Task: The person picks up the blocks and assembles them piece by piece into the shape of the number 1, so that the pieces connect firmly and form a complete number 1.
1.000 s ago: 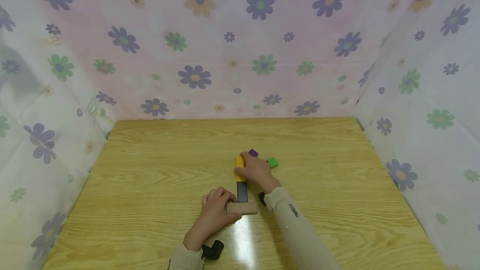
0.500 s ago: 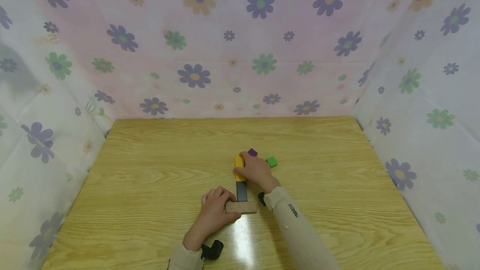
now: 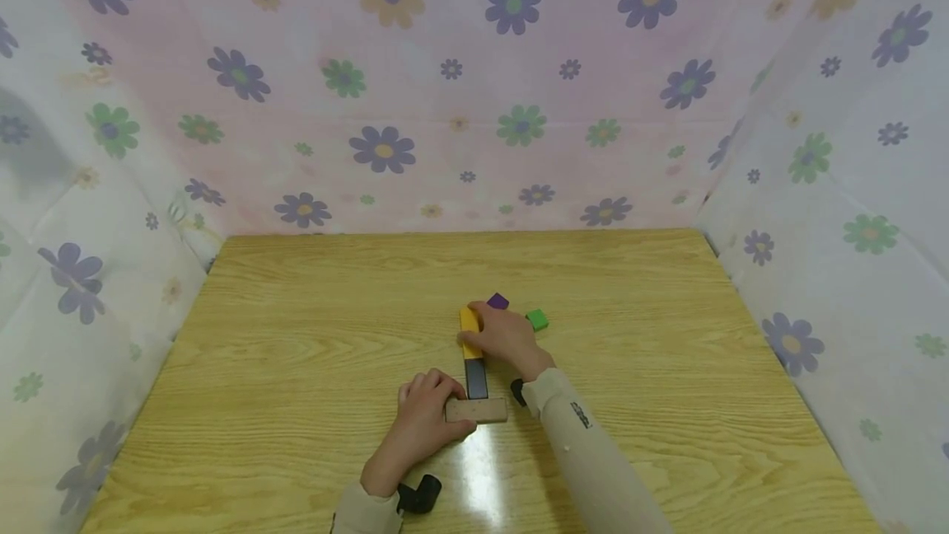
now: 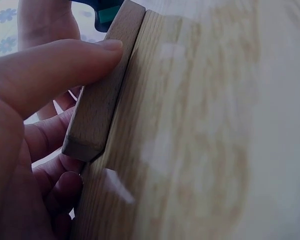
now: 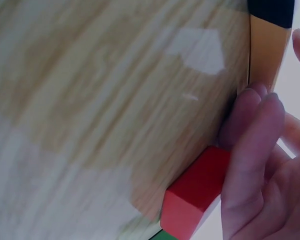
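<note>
My left hand [image 3: 426,414] grips a plain wooden block [image 3: 485,411], thumb on its near side and fingers beyond; the left wrist view shows the thumb pressed on this block [image 4: 102,95]. A dark block [image 3: 477,380] lies end-on against its far side, forming a T. Beyond it and in line lies a yellow block [image 3: 471,346], which my right hand [image 3: 507,340] holds between thumb and fingers. In the right wrist view, a red block [image 5: 195,192] sits beside my right fingers; the head view hides it. A purple block [image 3: 498,301] lies just past that hand.
A green block [image 3: 537,319] lies right of the purple one. The wood-grain table [image 3: 296,295] is enclosed by flowered cloth [image 3: 460,97] at the back and both sides. Black wrist mounts [image 3: 420,494] stick out beside the cuffs.
The yellow block's far end has swung slightly left with my right hand, and the dark block has tilted a little with it. My left hand and the wooden block stay about where they were.
</note>
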A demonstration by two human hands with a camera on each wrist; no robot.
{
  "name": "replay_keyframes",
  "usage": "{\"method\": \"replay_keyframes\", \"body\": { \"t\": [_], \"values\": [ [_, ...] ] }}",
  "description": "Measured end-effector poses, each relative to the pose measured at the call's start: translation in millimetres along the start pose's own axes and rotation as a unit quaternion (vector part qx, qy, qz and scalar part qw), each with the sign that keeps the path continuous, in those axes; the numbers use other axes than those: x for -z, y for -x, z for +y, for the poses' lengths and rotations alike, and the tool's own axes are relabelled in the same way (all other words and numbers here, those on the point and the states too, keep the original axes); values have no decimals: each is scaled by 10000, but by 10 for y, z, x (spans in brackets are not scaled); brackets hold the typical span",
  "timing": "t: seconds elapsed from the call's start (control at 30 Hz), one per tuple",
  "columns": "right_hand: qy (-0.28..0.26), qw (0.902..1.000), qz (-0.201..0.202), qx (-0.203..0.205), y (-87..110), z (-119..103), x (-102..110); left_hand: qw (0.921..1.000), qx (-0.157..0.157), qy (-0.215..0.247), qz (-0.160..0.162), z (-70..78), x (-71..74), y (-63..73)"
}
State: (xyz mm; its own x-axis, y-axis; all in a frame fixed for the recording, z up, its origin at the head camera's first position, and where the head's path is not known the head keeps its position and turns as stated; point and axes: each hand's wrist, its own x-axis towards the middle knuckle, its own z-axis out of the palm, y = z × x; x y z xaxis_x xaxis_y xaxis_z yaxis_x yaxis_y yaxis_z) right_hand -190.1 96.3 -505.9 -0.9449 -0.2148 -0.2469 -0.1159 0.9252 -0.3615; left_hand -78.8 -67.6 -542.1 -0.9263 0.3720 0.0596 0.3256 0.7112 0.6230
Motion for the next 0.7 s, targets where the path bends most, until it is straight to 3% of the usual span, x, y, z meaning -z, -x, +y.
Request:
{"method": "replay_keyframes", "body": {
  "t": [0.7],
  "values": [
    [-89,9999,136,-7,-13,28,-21,10000,40,50,-12,35,28,3]
  ]
}}
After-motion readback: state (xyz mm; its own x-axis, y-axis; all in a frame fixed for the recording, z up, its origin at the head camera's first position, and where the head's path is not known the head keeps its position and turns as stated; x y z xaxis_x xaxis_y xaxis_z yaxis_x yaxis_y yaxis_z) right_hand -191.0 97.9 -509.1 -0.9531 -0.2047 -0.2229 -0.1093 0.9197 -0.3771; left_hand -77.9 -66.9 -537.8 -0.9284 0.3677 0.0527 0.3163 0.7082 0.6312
